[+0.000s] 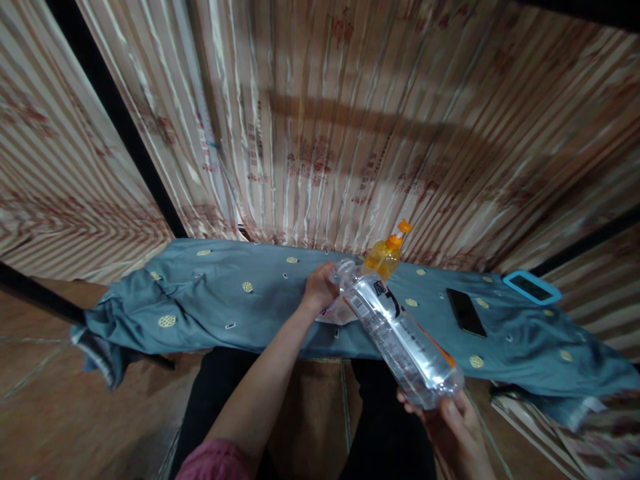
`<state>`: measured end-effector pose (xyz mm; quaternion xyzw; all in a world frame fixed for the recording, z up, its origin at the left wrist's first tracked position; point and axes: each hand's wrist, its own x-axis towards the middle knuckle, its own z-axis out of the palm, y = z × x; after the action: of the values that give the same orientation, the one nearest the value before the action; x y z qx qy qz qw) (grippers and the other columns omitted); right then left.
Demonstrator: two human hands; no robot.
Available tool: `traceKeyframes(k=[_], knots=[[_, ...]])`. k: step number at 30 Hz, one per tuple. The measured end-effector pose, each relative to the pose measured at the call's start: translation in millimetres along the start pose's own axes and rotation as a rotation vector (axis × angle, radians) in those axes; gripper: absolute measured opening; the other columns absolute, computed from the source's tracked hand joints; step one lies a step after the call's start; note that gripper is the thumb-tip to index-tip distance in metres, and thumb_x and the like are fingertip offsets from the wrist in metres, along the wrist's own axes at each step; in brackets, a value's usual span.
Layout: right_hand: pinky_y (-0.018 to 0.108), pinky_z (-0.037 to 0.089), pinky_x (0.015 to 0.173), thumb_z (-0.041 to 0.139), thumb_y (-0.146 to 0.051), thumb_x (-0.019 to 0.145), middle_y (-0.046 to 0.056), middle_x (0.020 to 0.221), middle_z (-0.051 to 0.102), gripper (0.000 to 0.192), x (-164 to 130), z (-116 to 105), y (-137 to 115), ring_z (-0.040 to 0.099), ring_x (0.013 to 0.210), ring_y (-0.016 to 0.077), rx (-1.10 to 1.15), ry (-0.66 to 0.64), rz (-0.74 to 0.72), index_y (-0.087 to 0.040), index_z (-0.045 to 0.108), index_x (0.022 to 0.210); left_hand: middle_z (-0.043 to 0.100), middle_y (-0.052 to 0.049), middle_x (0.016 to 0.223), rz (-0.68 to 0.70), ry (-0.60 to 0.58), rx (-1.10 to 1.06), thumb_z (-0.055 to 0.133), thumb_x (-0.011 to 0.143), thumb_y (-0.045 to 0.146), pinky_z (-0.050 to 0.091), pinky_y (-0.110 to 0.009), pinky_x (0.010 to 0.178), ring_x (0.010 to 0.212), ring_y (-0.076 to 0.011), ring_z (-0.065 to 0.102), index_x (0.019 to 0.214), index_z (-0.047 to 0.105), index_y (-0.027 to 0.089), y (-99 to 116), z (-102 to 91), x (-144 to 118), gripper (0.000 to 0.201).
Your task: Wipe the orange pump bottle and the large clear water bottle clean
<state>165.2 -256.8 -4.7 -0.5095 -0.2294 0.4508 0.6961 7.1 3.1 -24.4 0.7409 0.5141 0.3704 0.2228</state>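
The right hand [453,423] (partly cut off by the lower edge) grips the base of a clear plastic bottle [397,330] tilted over the blue cloth-covered table [225,313]. The left hand [320,288] closes around the bottle's neck, hiding the cap. An orange spray bottle [386,255] stands half-hidden behind; a black phone [466,311] lies nearby.

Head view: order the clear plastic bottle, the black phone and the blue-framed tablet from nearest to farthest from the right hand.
1. Clear plastic bottle: its base rests in the right hand, tilted up to the left.
2. Black phone: flat on the teal cloth, above the hand.
3. Blue-framed tablet: at the cloth's far right edge, beyond the phone.
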Motion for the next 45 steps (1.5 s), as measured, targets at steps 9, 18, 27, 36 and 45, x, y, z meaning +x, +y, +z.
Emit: traceKeyframes(k=[9, 18, 27, 36, 45], knots=[[0.019, 0.059, 0.065, 0.088, -0.054, 0.072, 0.005, 0.082, 0.082, 0.041, -2.6, 1.0, -2.4, 0.077, 0.069, 0.0168, -0.033, -0.018, -0.022, -0.026, 0.077, 0.100, 0.078, -0.011, 0.107, 0.017, -0.043, 0.054, 0.071, 0.087, 0.033, 0.057, -0.032, 0.089, 0.100, -0.0250, 0.073, 0.099, 0.072, 0.017, 4.2, -3.9, -0.9, 0.020], [0.017, 0.057, 0.064, 0.089, -0.054, 0.070, 0.004, 0.083, 0.083, 0.043, -4.7, 5.8, -8.4, 0.077, 0.069, 0.0156, -0.038, -0.014, -0.012, -0.027, 0.077, 0.101, 0.078, -0.009, 0.110, -0.001, -0.056, 0.086, 0.072, 0.087, 0.035, 0.056, -0.033, 0.091, 0.103, -0.0252, 0.072, 0.104, 0.071, 0.020, 6.6, -4.6, -0.6, 0.023], [0.020, 0.058, 0.062, 0.089, -0.052, 0.072, 0.005, 0.085, 0.083, 0.045, -2.2, 1.2, -5.7, 0.078, 0.069, 0.0177, -0.025, -0.027, -0.013, -0.026, 0.076, 0.106, 0.078, -0.010, 0.108, -0.006, -0.051, 0.080, 0.071, 0.088, 0.034, 0.056, -0.033, 0.089, 0.101, -0.0254, 0.073, 0.103, 0.072, 0.017, 7.8, -3.5, -1.4, 0.023], [0.020, 0.058, 0.062, 0.089, -0.052, 0.071, 0.006, 0.085, 0.083, 0.044, -2.2, 1.3, -5.1, 0.078, 0.069, 0.0178, -0.038, -0.020, -0.011, -0.028, 0.077, 0.105, 0.079, -0.009, 0.109, -0.006, -0.054, 0.071, 0.071, 0.088, 0.037, 0.056, -0.033, 0.090, 0.102, -0.0251, 0.072, 0.103, 0.072, 0.018, 8.4, -5.0, -1.3, 0.024], [0.019, 0.059, 0.062, 0.091, -0.053, 0.068, 0.004, 0.083, 0.083, 0.041, -3.2, 6.2, -7.1, 0.078, 0.067, 0.0177, -0.034, -0.007, -0.015, -0.026, 0.080, 0.096, 0.078, -0.011, 0.109, -0.013, -0.062, 0.059, 0.072, 0.087, 0.036, 0.056, -0.034, 0.090, 0.102, -0.0270, 0.072, 0.104, 0.072, 0.017, 11.7, -8.9, -2.4, 0.025]])
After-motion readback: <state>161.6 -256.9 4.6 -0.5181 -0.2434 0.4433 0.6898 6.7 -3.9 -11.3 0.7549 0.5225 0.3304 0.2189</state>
